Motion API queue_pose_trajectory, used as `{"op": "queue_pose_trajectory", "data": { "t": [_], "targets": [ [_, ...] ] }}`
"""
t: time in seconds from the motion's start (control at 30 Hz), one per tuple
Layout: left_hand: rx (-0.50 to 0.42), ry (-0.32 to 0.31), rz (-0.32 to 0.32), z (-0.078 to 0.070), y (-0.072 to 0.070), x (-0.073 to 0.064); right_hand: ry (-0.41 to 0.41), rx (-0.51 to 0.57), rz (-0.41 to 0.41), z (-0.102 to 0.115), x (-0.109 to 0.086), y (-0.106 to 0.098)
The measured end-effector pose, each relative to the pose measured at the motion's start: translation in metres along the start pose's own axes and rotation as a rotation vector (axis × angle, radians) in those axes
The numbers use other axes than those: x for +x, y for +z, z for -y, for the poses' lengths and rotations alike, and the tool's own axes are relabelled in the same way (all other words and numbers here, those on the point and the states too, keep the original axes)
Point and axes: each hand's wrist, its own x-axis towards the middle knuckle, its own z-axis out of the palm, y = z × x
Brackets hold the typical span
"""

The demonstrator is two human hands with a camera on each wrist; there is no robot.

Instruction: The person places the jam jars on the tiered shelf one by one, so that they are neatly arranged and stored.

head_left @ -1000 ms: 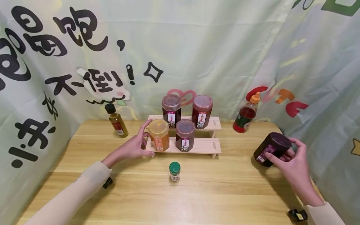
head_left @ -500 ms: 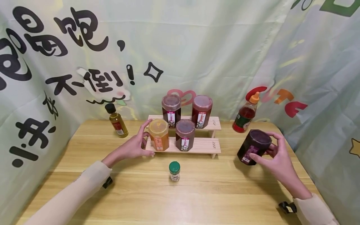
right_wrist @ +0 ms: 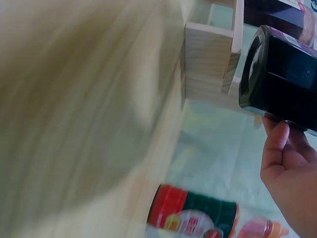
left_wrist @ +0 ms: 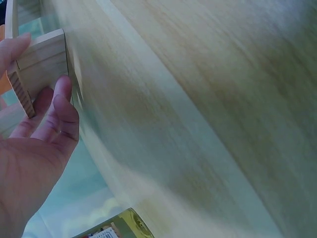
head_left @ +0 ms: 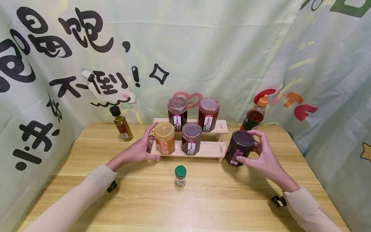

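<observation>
A two-step wooden rack (head_left: 213, 149) carries several lidded jars. On its lower step are an orange jar (head_left: 164, 139) and a dark jar (head_left: 191, 139); a dark red jar (head_left: 177, 114) and a red jar (head_left: 208, 115) stand on the upper one. My left hand (head_left: 141, 149) holds the rack's left end beside the orange jar, thumb at the front edge. The left wrist view has its fingers around the wooden end piece (left_wrist: 47, 59). My right hand (head_left: 265, 161) grips a dark purple jar (head_left: 240, 149), slightly tilted, at the lower step's right end. In the right wrist view that jar is raised off the table.
A green-capped shaker (head_left: 180, 176) stands in front of the rack. To the left is an oil bottle (head_left: 122, 125) with a black cap. Behind my right hand stands a red sauce bottle (head_left: 255, 113) with an orange tip. A printed curtain (head_left: 232, 48) hangs behind the table (head_left: 174, 209).
My right hand has carried the dark purple jar leftward from the table's right side to the rack's right end. My left hand has stayed at the rack's left end.
</observation>
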Motion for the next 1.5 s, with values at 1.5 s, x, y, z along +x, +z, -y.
{"op": "queue_pose_trajectory", "data": {
  "t": [1.5],
  "targets": [
    [0.029,0.018,-0.01,0.019,-0.001,-0.002,-0.011,0.062,0.174,-0.007,0.045,0.038]
  ]
}}
